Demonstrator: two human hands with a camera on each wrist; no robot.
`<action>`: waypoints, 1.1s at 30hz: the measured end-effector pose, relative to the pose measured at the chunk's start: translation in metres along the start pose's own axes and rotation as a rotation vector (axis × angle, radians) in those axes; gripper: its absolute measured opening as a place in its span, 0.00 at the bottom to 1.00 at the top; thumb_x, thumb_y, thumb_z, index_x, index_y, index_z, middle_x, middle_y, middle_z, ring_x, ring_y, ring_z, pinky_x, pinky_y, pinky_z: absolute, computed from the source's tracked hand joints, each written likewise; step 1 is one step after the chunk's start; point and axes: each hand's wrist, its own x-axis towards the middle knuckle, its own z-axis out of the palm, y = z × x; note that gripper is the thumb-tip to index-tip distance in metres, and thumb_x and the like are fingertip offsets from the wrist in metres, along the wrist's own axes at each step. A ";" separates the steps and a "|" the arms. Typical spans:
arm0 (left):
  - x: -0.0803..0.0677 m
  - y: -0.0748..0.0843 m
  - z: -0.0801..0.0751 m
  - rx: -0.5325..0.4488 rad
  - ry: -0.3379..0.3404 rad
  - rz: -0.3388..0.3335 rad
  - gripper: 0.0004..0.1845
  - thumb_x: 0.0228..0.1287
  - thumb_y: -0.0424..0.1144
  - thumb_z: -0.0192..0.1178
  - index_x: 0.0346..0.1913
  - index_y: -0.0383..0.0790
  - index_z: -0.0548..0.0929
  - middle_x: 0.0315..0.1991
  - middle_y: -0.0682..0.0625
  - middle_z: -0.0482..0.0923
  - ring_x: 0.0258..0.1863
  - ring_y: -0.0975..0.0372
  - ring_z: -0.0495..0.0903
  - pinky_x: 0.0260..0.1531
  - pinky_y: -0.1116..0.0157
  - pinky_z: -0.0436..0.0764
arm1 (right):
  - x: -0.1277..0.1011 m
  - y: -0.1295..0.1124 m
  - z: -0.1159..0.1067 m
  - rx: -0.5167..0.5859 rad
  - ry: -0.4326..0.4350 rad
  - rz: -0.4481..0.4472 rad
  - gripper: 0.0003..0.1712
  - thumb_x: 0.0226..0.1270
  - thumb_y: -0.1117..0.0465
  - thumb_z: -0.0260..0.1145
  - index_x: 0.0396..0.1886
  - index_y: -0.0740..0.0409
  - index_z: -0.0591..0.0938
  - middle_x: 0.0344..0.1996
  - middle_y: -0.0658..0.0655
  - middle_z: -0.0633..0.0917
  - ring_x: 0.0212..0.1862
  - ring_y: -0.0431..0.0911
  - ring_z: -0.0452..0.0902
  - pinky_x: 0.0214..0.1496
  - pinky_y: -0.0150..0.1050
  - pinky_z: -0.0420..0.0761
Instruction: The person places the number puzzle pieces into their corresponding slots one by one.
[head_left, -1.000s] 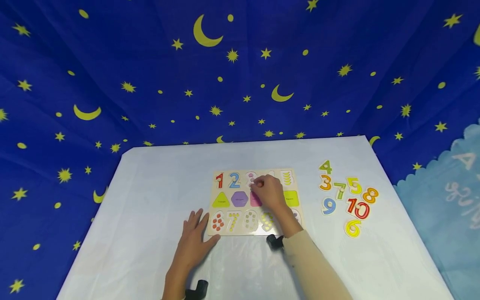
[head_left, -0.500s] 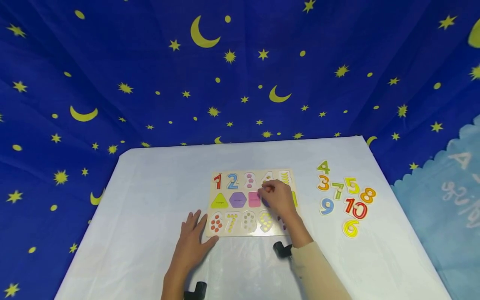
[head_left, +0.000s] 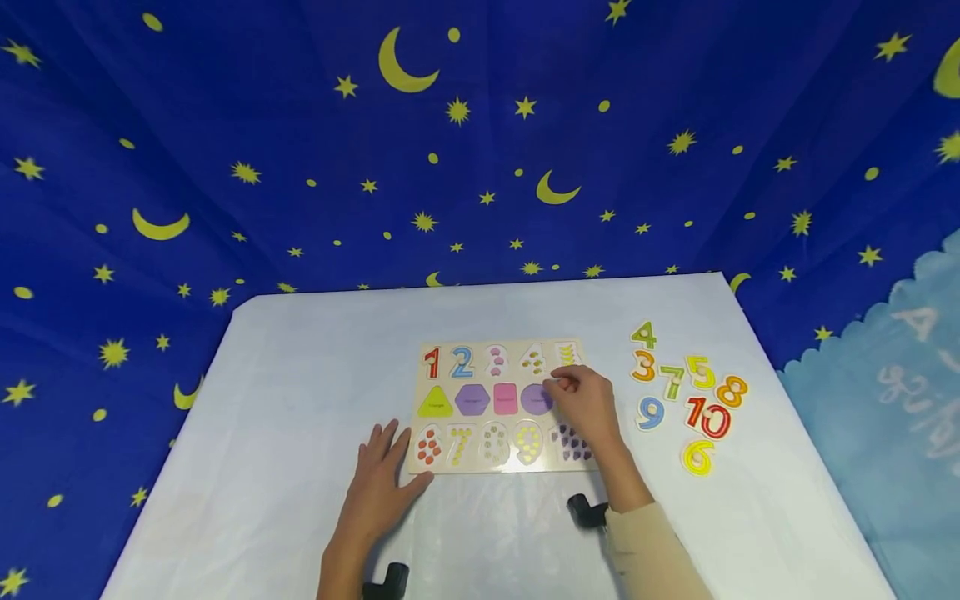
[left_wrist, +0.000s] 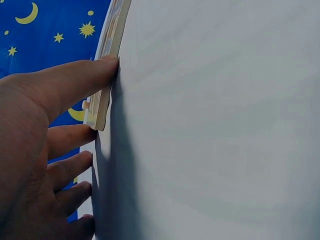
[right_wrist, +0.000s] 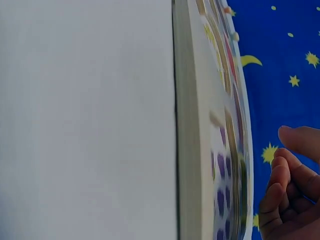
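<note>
A wooden puzzle board (head_left: 487, 468) lies in the middle of the white table (head_left: 300, 392). Number pieces 1 (head_left: 431, 363) and 2 (head_left: 462, 362) sit in its top row, with coloured shapes in the row below. My left hand (head_left: 384, 479) lies flat on the table, its thumb against the board's near left corner (left_wrist: 106, 80). Over the board's right part hovers my right hand (head_left: 588, 404), fingers curled. In the right wrist view the right hand (right_wrist: 292, 195) holds nothing, just off the board (right_wrist: 192, 125).
Several loose number pieces (head_left: 686, 392) lie in a group on the table to the right of the board. A blue cloth with yellow stars and moons (head_left: 480, 150) hangs behind and around the table. A pale blue cloth (head_left: 892, 392) lies at the far right.
My right hand has moved to the right across the board, from the third slot of the top row to the board's right side. The left hand has stayed put.
</note>
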 end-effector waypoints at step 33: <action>0.000 0.002 -0.003 0.006 -0.018 -0.011 0.44 0.54 0.55 0.69 0.70 0.38 0.66 0.74 0.42 0.53 0.74 0.48 0.41 0.71 0.49 0.41 | -0.026 0.034 -0.049 -0.059 0.075 0.070 0.13 0.60 0.56 0.71 0.41 0.57 0.85 0.27 0.50 0.81 0.29 0.43 0.74 0.26 0.32 0.75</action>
